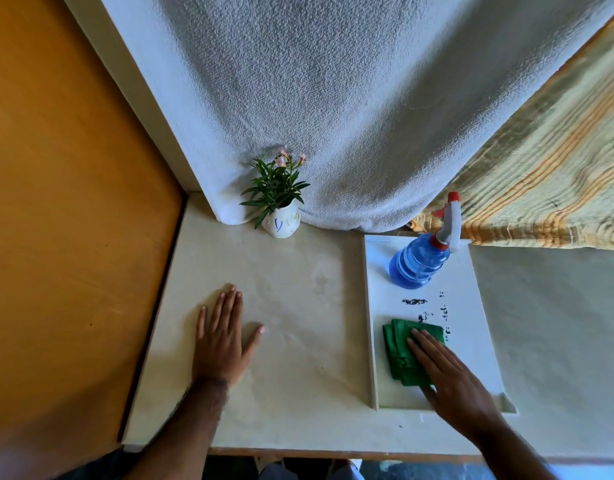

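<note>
Your right hand (pixel 447 375) presses flat, fingers straight, on the folded green cloth (pixel 407 353), which lies on the white board (pixel 478 306) just below the black marks (pixel 414 301). Your left hand (pixel 222 337) rests flat, fingers spread, on the tabletop (pixel 298 341). The blue spray bottle (pixel 419 263) stands at the board's far end.

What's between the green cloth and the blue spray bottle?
Black smudges on the white board lie between the green cloth and the blue spray bottle, seen in the head view.
</note>
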Tool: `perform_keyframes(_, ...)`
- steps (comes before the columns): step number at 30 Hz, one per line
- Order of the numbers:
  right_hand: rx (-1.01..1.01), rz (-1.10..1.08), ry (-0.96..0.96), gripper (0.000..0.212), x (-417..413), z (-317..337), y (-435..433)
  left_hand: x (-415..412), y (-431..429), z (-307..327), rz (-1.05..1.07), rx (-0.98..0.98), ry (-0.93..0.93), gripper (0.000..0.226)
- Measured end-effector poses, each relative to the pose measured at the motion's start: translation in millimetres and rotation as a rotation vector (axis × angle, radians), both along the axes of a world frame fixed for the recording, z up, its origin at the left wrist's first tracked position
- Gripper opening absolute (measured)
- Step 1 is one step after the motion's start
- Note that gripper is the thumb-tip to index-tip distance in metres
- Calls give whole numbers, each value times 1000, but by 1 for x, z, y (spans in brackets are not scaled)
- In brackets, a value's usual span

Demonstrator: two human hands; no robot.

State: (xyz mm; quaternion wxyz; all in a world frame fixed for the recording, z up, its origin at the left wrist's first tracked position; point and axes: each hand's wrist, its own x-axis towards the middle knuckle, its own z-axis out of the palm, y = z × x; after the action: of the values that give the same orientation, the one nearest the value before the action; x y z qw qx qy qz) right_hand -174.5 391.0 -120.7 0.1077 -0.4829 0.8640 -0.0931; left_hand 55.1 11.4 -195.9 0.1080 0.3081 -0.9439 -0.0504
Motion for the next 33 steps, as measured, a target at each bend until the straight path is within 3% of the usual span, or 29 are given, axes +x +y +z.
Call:
perform_keyframes(8, -161, -202, 35, 78, 8, 17, -27, -1, 0, 1, -2, -6, 4, 82)
perform_keyframes(13, -330, 89, 77, 48, 9, 44, -115, -2, 0, 4, 5, 9, -19, 81)
perform_keyframes(21, -394, 396, 246, 41, -14, 53, -277, -2, 1, 8, 7, -5, -14, 83)
perform_keyframes(33, -361, 565, 330, 36, -39, 30, -335, 1, -4, -1, 10, 43, -69, 90)
